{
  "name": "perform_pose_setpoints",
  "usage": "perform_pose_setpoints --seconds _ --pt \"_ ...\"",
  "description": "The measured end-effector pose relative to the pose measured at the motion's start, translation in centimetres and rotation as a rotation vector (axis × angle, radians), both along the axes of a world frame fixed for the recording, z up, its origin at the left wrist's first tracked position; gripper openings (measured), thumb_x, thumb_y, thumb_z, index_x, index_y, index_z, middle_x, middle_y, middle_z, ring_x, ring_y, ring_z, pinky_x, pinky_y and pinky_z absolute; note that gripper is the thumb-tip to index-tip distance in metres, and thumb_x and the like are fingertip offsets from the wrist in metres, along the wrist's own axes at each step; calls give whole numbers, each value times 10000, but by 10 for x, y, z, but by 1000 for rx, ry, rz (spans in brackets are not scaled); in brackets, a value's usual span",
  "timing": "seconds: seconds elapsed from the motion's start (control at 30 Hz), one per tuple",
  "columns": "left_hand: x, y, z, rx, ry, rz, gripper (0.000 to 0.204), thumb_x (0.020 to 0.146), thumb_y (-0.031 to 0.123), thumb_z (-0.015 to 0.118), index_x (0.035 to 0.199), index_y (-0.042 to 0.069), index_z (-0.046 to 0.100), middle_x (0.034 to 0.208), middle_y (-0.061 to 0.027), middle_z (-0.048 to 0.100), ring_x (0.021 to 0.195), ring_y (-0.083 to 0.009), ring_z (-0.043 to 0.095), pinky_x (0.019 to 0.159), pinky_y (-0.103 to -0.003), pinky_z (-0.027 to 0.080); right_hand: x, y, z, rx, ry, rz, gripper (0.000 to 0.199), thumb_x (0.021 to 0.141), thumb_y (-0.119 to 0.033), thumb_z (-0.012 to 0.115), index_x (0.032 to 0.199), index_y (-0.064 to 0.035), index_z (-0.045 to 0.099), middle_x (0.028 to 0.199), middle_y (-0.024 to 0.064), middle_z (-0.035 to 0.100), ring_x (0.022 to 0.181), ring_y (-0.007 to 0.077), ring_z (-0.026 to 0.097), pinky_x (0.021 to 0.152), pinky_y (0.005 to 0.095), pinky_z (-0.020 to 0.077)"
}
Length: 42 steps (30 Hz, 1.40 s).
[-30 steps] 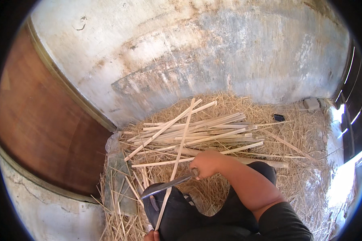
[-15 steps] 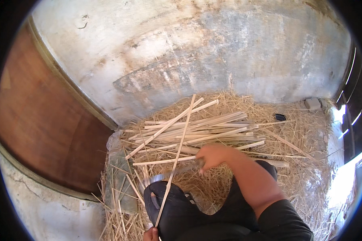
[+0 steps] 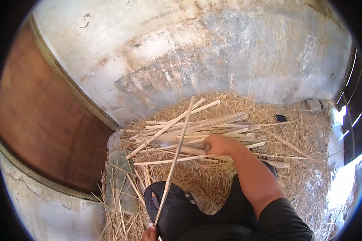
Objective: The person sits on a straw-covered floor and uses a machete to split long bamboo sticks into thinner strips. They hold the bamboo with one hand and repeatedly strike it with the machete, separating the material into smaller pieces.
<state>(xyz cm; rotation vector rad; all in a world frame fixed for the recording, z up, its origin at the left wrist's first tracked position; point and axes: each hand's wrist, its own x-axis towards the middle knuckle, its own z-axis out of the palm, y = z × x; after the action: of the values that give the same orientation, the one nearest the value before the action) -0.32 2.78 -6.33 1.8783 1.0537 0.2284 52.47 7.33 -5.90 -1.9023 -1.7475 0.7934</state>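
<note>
My left hand [image 3: 150, 233], at the lower edge, is closed around the near end of a long, narrow split wooden strip [image 3: 176, 154]. The strip slants up and away across my left knee, over the pile of strips [image 3: 217, 125]. My right hand [image 3: 216, 143] is closed in a fist above the near side of that pile, to the right of the held strip. A dark bit of the knife handle [image 3: 206, 147] shows at its fingers; the blade cannot be made out now. Another pale strip [image 3: 169, 161] lies crosswise below my right hand.
Straw [image 3: 297, 138] covers the floor around my dark-trousered legs [image 3: 181, 213]. A small black object [image 3: 280, 118] and a grey block [image 3: 313, 105] lie at the right. A stained wall [image 3: 229, 52] rises behind, with a brown door panel [image 3: 52, 116] at the left.
My right hand has risen away from my left knee toward the pile, and the blurred knife blade beside the held strip no longer shows. The strip has turned slightly; my left hand keeps its grip.
</note>
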Motion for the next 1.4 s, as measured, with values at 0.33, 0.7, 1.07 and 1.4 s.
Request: perform_pose_setpoints --seconds 0.33,0.7,1.07,1.4 --pt "-7 -6 -1 1 18 47 462 1039 346 297 813 31 547 734 -71 535 653 -205 447 606 -390 416 -72 -13 55 -46 -149 318 355 748 -329 756 992 -76 707 892 167 695 849 357 660 727 459 513" --pt "-10 -3 2 -179 197 101 514 1036 407 291 1050 -11 591 1006 -131 599 869 -240 530 779 -380 459 -67 -12 48 37 -169 176 338 751 -321 751 966 -66 695 874 157 697 861 358 670 755 453 525" --pt "22 -16 36 -115 457 170 650 1021 497 280 1243 -37 574 1232 -297 587 1191 -429 536 1001 -476 414 -33 9 21 7 -146 -45 320 743 -282 759 991 -87 702 918 135 708 909 334 673 782 443 527" --pt "4 -17 -11 167 425 150 596 1012 463 322 1151 -38 613 850 -220 679 772 -380 657 699 -446 515 -9 -2 18 0 -55 -143 342 760 -315 744 980 -59 691 909 152 700 873 348 665 737 451 517"
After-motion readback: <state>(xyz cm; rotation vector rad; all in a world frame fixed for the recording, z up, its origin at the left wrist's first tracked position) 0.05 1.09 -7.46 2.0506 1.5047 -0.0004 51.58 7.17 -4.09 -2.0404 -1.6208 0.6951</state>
